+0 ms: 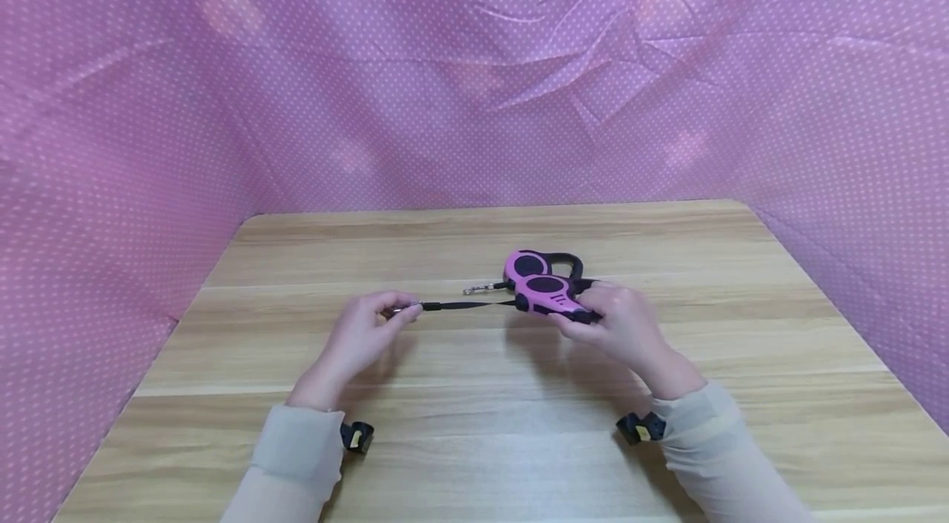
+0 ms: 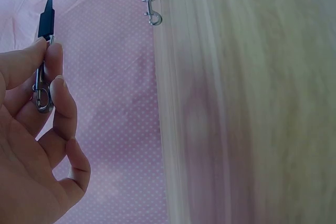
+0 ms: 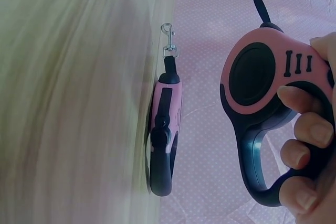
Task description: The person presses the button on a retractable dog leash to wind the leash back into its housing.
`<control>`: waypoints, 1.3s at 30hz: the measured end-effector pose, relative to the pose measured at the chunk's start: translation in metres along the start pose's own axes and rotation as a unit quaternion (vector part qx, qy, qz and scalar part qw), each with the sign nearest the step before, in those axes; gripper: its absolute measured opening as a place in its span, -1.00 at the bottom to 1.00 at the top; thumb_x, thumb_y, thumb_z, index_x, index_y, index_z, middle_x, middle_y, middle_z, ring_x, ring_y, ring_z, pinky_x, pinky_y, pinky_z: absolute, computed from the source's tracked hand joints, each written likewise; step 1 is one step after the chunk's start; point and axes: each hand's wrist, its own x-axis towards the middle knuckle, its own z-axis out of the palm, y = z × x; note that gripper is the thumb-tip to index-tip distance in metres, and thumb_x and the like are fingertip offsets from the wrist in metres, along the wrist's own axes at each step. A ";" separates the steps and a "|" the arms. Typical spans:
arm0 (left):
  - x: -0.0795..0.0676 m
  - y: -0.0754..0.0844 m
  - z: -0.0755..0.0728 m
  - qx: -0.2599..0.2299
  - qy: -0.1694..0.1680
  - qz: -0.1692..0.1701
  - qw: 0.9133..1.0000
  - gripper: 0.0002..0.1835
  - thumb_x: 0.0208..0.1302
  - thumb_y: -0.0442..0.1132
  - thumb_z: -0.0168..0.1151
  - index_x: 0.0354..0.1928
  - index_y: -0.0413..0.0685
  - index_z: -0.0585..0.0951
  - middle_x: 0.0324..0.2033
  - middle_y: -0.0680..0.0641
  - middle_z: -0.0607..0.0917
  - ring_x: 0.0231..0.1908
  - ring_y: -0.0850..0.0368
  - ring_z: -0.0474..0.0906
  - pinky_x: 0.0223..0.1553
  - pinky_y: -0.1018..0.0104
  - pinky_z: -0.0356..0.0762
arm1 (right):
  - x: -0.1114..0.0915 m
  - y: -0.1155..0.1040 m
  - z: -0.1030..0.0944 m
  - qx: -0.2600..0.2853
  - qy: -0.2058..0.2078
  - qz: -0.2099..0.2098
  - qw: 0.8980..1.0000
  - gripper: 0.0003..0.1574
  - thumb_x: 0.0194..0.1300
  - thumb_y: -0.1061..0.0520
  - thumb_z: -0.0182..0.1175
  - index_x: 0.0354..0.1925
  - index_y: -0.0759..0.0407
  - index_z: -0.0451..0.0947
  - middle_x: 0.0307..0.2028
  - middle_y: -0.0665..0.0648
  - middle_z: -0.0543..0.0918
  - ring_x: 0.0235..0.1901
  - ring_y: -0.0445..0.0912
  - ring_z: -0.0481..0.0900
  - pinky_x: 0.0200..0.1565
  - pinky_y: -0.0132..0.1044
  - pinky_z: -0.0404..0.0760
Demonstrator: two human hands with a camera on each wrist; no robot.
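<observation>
My right hand (image 1: pixel 619 325) grips the black handle of a pink and black retractable dog leash (image 3: pixel 252 72), fingers curled through its loop. A black strap (image 1: pixel 463 305) runs from its nose to my left hand (image 1: pixel 366 333). There, thumb and fingertips pinch the metal snap hook (image 2: pixel 43 90) at the strap's end. Behind the held leash, a second pink and black retractable leash (image 3: pixel 167 108) lies on the table. Its silver snap hook (image 2: pixel 152 14) points left, with its strap nearly all inside. In the head view the held leash partly covers the second one.
The wood-grain table (image 1: pixel 474 441) has rounded far corners. A pink cloth with white dots (image 1: pixel 415 95) hangs behind it and along both sides. Each wrist wears a small black camera (image 1: pixel 358 436) below a light sleeve.
</observation>
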 end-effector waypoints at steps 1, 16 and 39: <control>0.000 0.000 0.000 -0.001 -0.002 -0.002 1.000 -0.73 0.38 -0.02 0.23 -0.03 0.03 0.72 -0.15 0.03 0.78 -0.16 0.09 0.61 -0.13 0.20 0.51 | 0.000 0.000 0.001 0.003 -0.001 0.000 1.000 -0.21 0.33 -0.51 -0.03 -0.76 -0.02 0.28 -0.72 -0.11 0.40 -0.63 -0.33 0.17 -0.59 -0.51 0.14; 0.002 0.005 0.006 -0.007 -0.013 -0.001 1.000 -0.73 0.36 0.00 0.25 -0.03 0.08 0.74 -0.12 0.03 0.79 -0.16 0.13 0.66 -0.06 0.11 0.58 | 0.001 -0.001 0.007 0.019 -0.007 -0.002 1.000 -0.31 0.25 -0.33 0.23 -0.77 -0.02 0.25 -0.72 -0.13 0.37 -0.62 -0.32 0.18 -0.58 -0.52 0.15; 0.006 0.011 0.014 -0.063 -0.030 -0.007 0.998 -0.77 0.28 -0.07 0.33 -0.07 0.09 0.76 -0.14 0.00 0.80 -0.31 -0.01 0.71 -0.29 0.29 0.61 | 0.004 -0.007 0.012 0.013 -0.014 -0.015 1.000 -0.41 0.08 -0.15 0.38 -0.77 -0.01 0.26 -0.73 -0.13 0.38 -0.63 -0.34 0.15 -0.58 -0.53 0.14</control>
